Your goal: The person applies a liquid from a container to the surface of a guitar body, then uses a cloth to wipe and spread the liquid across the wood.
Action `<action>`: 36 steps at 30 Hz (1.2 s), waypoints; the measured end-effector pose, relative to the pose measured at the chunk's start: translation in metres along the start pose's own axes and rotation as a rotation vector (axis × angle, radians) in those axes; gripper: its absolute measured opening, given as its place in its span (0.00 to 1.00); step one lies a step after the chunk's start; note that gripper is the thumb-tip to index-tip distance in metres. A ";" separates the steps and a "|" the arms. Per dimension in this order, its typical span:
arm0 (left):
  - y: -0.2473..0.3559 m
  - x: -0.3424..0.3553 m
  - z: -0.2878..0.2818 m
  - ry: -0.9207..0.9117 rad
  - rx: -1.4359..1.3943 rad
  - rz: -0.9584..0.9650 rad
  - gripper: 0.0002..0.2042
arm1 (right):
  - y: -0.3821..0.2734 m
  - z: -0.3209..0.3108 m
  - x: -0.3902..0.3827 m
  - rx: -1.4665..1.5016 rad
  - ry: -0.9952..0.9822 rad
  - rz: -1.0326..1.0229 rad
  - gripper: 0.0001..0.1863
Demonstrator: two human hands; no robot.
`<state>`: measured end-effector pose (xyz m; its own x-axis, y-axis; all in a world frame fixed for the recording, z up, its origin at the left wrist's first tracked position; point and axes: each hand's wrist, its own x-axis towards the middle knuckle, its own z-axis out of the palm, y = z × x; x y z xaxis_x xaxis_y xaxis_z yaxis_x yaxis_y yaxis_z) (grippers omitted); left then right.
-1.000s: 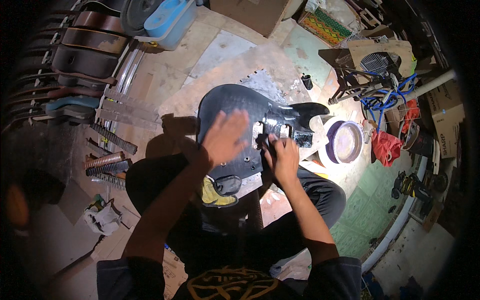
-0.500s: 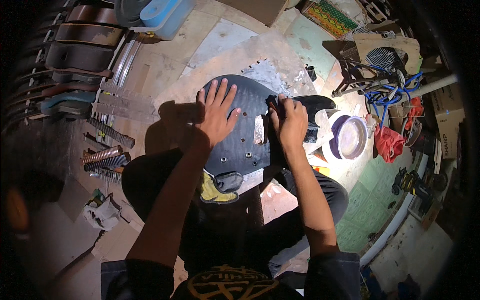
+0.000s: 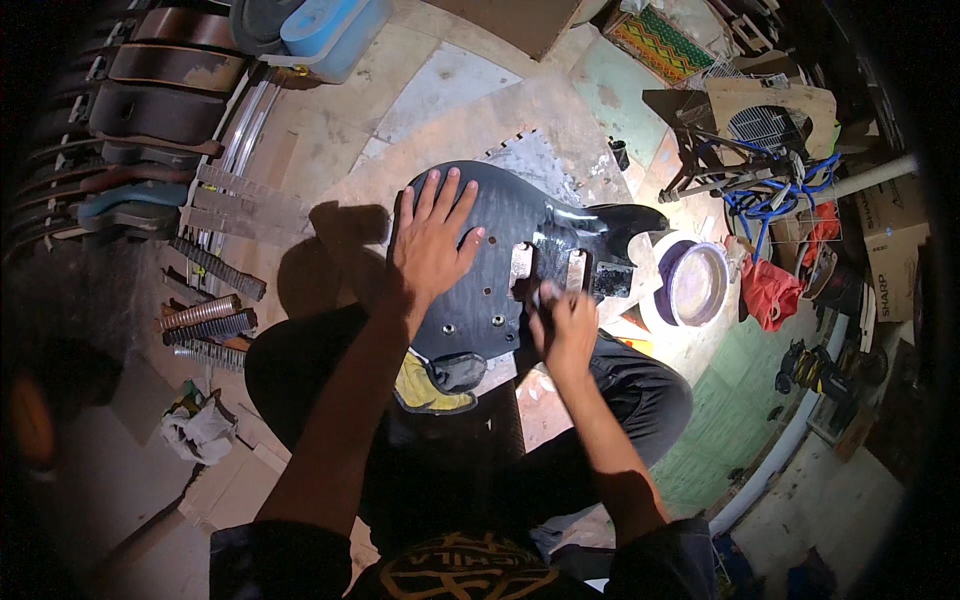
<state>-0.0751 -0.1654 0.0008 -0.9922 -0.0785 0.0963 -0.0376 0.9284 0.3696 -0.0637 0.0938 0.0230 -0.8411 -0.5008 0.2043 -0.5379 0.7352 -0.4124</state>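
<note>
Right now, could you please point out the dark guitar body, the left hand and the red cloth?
Dark guitar body [image 3: 512, 212]: head view, on its flat upper face.
Left hand [image 3: 432, 246]: head view, on the back of the hand.
Red cloth [image 3: 770, 294]: head view, on its crumpled middle.

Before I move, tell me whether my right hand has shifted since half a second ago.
Yes: against the purple-lined bucket, your right hand has moved nearer your body.
</note>
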 end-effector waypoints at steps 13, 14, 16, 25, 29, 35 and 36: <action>0.001 -0.002 0.001 0.025 -0.005 -0.003 0.29 | -0.039 0.014 0.028 0.108 -0.198 -0.173 0.22; 0.002 -0.002 0.001 0.031 -0.006 -0.003 0.29 | -0.037 0.017 0.027 0.104 -0.171 -0.183 0.22; 0.002 -0.001 -0.001 0.044 -0.005 -0.004 0.29 | -0.034 0.023 0.029 0.097 -0.118 -0.203 0.21; 0.001 -0.001 -0.001 0.045 -0.037 -0.018 0.28 | -0.057 0.018 0.010 0.117 -0.098 0.013 0.25; 0.007 -0.002 0.003 0.031 -0.058 0.009 0.28 | -0.037 0.036 0.092 0.022 0.059 0.134 0.25; 0.001 -0.003 -0.001 0.035 -0.041 -0.015 0.27 | -0.062 0.023 0.009 0.091 -0.042 0.018 0.27; 0.000 -0.002 -0.001 0.042 -0.038 -0.018 0.27 | -0.056 0.030 0.020 0.049 -0.047 0.044 0.27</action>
<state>-0.0733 -0.1653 0.0020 -0.9856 -0.1110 0.1276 -0.0502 0.9124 0.4061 -0.0488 0.0287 0.0232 -0.8596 -0.4904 0.1434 -0.4962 0.7342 -0.4635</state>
